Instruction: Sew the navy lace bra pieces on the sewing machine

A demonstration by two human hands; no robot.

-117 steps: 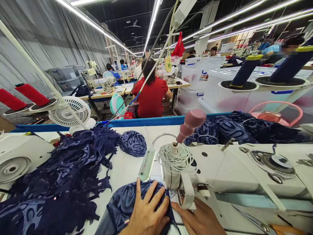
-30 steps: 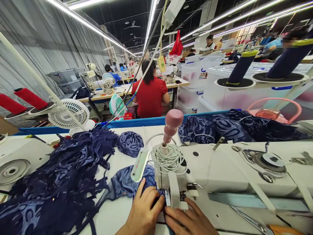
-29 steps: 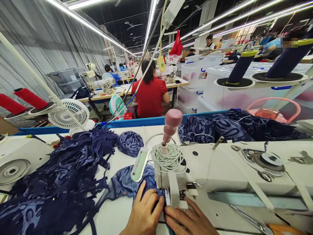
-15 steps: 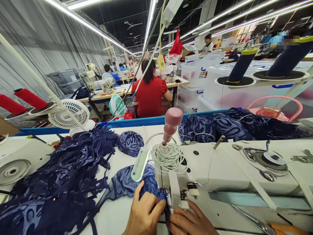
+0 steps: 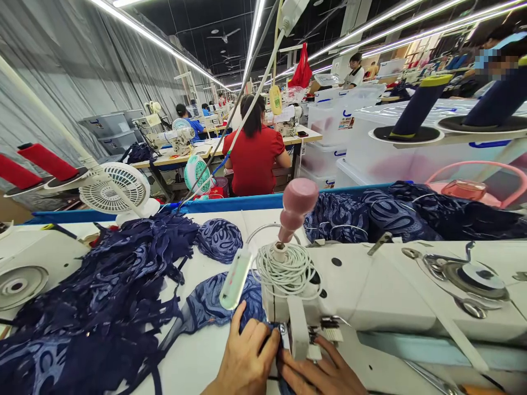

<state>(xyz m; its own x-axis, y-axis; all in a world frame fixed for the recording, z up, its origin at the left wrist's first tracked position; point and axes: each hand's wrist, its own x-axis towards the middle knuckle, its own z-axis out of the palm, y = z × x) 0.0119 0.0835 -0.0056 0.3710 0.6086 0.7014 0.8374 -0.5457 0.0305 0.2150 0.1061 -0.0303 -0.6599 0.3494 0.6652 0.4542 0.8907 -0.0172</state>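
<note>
My left hand (image 5: 245, 359) lies on a navy patterned lace piece (image 5: 214, 302), fingers curled and pressing it just left of the needle of the white sewing machine (image 5: 370, 285). My right hand (image 5: 321, 373) rests flat under the machine head, fingertips on the same cloth. The needle area between both hands is partly hidden by the machine's front plate. A small lamp (image 5: 235, 278) on a bent neck hangs above my left hand.
A big heap of navy lace pieces (image 5: 102, 296) covers the table's left; more lie behind the machine (image 5: 403, 214). A white fan (image 5: 115, 189) and red thread cones (image 5: 45, 162) stand at back left. A person in red (image 5: 255, 156) sits ahead.
The lace piece has moved back under the machine head since the earliest frame; my left hand's fingers went from spread flat to curled near the needle. Lately both hands barely move.
</note>
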